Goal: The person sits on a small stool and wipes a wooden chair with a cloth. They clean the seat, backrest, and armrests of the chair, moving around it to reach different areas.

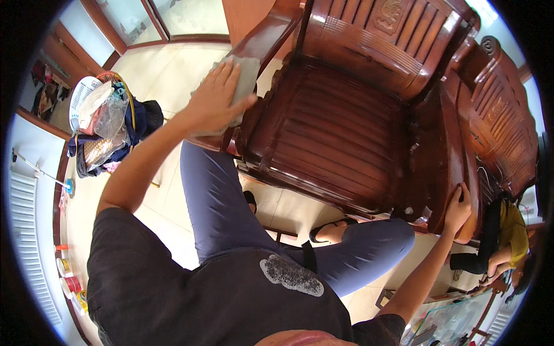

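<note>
A dark reddish-brown, glossy wooden armchair with a slatted seat (337,129) and a carved back (376,47) stands before me. My left hand (216,99) lies flat on a grey-green cloth (249,78), pressing it over the front of the left armrest (270,32). The thumb is spread from the fingers, and the palm hides part of the cloth. At the front of the right armrest (452,173), my right hand (458,209) holds the wood by its edge, with no cloth visible in it.
Bags and clothes (110,116) are heaped on a seat or stand at left. Another wooden seat (502,125) adjoins the chair at right. A person in a yellow top (515,233) sits near it. A glass tabletop (454,320) is at lower right; several containers (71,283) line the left wall.
</note>
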A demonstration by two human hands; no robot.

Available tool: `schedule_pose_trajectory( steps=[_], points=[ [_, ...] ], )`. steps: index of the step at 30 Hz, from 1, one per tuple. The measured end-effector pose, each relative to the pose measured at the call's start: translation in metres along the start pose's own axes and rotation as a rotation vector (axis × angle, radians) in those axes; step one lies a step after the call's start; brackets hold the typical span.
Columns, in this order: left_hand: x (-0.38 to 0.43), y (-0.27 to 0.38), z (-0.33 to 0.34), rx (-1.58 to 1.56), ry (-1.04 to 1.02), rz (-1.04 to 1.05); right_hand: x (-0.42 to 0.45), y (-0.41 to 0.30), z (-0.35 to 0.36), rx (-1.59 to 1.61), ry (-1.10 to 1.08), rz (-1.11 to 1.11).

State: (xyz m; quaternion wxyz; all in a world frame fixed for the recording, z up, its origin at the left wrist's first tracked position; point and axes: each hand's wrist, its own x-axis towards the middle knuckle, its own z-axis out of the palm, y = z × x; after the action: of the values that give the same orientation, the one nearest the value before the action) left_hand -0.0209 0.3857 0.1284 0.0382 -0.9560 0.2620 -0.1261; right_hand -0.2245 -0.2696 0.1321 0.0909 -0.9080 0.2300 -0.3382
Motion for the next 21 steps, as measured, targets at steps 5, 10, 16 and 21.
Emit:
schedule_pose_trajectory(
  steps=[5,10,16,21],
  points=[
    [0.074,-0.048,0.022,0.277,-0.124,0.238,0.000,0.006,0.001,-0.051,-0.020,-0.064],
    [0.180,-0.060,0.060,0.256,-0.170,0.222,0.005,0.010,-0.003,-0.111,-0.050,-0.089],
    [0.319,-0.070,0.119,-0.007,-0.032,-0.207,0.012,0.024,0.010,0.062,-0.082,-0.034],
    [0.351,-0.041,0.101,-0.070,-0.138,-0.293,0.011,0.031,-0.006,0.060,-0.101,0.030]
  ],
)
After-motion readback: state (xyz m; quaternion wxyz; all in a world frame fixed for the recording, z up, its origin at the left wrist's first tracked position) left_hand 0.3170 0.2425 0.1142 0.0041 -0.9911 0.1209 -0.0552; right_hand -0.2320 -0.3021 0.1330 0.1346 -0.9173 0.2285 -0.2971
